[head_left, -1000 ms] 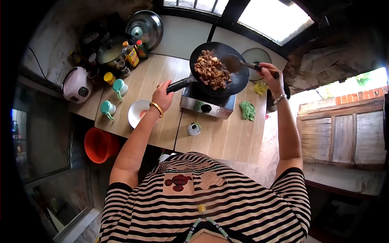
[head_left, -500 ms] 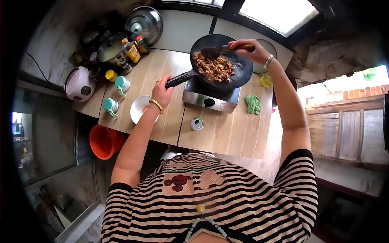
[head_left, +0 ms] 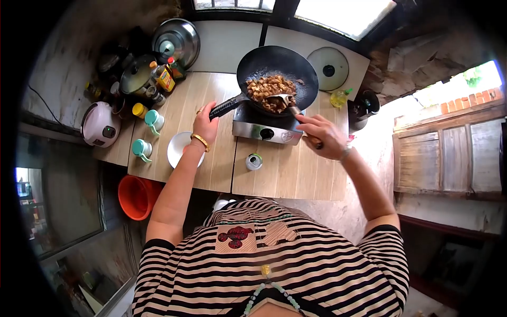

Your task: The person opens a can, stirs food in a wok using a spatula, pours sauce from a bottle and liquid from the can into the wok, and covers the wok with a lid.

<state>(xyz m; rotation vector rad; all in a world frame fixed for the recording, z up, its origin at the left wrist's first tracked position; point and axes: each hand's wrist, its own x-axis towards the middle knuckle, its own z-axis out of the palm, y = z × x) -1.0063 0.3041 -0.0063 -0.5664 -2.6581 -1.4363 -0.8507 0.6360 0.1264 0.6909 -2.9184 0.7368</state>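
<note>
A black wok (head_left: 277, 58) rests on a silver portable stove (head_left: 264, 130), tilted so its inside faces me. Browned pieces of chopped food (head_left: 269, 87) lie in its lower left part. My left hand (head_left: 205, 127) is closed around the end of the wok's black handle (head_left: 228, 106). With my right hand (head_left: 325, 138) I grip the wooden-ended handle of a cooking spatula (head_left: 285, 99), whose metal head is among the food near the wok's near edge. The food hides part of that head.
A white bowl (head_left: 177, 150) stands below my left wrist, with a small can (head_left: 254, 161) nearer the table edge. Teal-lidded jars (head_left: 153, 120), bottles (head_left: 163, 78) and a rice cooker (head_left: 100, 125) line the left. A glass lid (head_left: 328, 68) leans behind the wok; a red bucket (head_left: 138, 196) is below.
My right hand has swung from above the wok's far right rim down to its near right side, bringing the spatula to the near edge of the food. My left hand stays on the handle.
</note>
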